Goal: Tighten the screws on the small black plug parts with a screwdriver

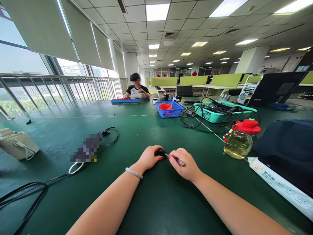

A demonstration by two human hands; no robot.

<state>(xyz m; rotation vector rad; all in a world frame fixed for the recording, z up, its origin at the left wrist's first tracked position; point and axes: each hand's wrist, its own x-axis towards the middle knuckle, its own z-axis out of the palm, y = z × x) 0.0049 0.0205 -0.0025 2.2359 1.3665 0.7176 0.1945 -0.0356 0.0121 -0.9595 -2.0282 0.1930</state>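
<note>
My left hand (149,158) is closed round a small black part (160,152) on the green table (137,182), thumb and fingers at its sides. What kind of part it is I cannot make out. In my right hand (185,164) is a slim screwdriver (179,161) with a brownish handle, pinched between thumb and fingers. The tool lies tilted, its thin shaft pointing left to the black part. Whether the tip sits inside the part or only touches it is too small to tell.
A blue basket (170,113) with a red tray and a teal basket (212,117) of black cables stand ahead. To the right are a red-lidded bottle (239,143) and a long white box (278,186). A cabled, blurred device (86,148) lies left. Another person (136,89) sits opposite.
</note>
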